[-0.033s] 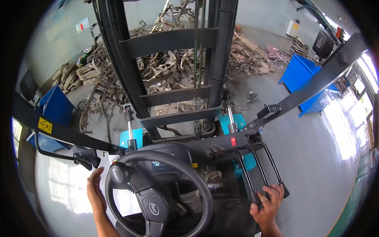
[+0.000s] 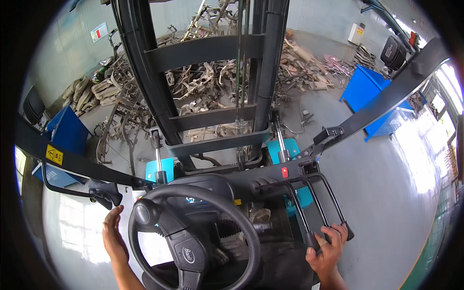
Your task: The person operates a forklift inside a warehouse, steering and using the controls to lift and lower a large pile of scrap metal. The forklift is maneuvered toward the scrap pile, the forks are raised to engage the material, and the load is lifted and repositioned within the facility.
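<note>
A black steering wheel [image 2: 252, 227] with a round spinner knob [image 2: 146, 213] fills the lower middle of a forklift cab. Just outside its left rim is my left hand [image 2: 114, 237], raised with straightened fingers and holding nothing. Its fingertips come close to a black fitting [image 2: 107, 194] on the left, and I cannot tell if they touch. To the right of the wheel stand three black control levers [image 2: 300, 212]. My right hand [image 2: 326, 251] curls around their knobs, thumb and forefinger at the leftmost knob [image 2: 311, 239], other fingers over the neighbouring ones.
Ahead rises the black lift mast [image 2: 205, 53]. Beyond it lies a large heap of scrap metal parts [image 2: 200, 82] against the wall. Blue bins stand at the left [image 2: 67, 130] and right [image 2: 362, 89]. Dark frame posts [image 2: 382, 108] slope up on both sides.
My left hand has shifted slightly left, away from the wheel's rim. My right hand stays on the levers, and the view has moved very slightly.
</note>
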`<move>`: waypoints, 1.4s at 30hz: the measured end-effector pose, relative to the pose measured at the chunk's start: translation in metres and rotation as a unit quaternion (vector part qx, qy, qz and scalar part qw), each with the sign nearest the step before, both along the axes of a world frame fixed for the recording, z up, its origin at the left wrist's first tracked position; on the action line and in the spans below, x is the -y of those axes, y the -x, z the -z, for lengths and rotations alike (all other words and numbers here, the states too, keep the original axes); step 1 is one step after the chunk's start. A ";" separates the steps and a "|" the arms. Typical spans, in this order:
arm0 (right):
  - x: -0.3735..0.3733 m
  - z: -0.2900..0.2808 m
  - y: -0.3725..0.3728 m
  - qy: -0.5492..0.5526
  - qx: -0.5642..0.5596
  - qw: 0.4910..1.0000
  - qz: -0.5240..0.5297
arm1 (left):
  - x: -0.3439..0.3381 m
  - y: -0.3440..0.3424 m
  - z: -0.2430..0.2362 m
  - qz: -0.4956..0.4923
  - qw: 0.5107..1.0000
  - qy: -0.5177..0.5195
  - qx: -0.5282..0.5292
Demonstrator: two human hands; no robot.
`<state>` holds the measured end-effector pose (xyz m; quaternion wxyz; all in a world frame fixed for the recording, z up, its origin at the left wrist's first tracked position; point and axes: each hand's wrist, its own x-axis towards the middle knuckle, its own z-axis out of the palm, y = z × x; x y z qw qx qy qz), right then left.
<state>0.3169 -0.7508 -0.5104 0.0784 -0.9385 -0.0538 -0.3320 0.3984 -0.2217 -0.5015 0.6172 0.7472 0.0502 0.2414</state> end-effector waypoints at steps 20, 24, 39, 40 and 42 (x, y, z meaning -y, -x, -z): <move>0.001 0.027 0.060 0.047 -0.058 0.996 0.051 | 0.153 -0.070 -0.131 0.232 0.916 -0.308 0.106; 0.003 0.036 0.062 -0.101 -0.079 0.992 0.003 | 0.141 -0.066 -0.124 0.188 0.926 -0.311 0.103; 0.002 0.034 0.053 -0.120 -0.041 0.991 -0.031 | 0.082 0.108 -0.024 -0.052 0.932 -0.344 0.099; 0.000 0.032 0.053 -0.125 -0.034 0.991 -0.032 | 0.089 0.125 -0.019 -0.010 0.929 -0.349 0.122; -0.006 0.025 0.051 -0.132 -0.037 0.990 -0.026 | 0.110 0.150 -0.020 0.078 0.915 -0.373 0.133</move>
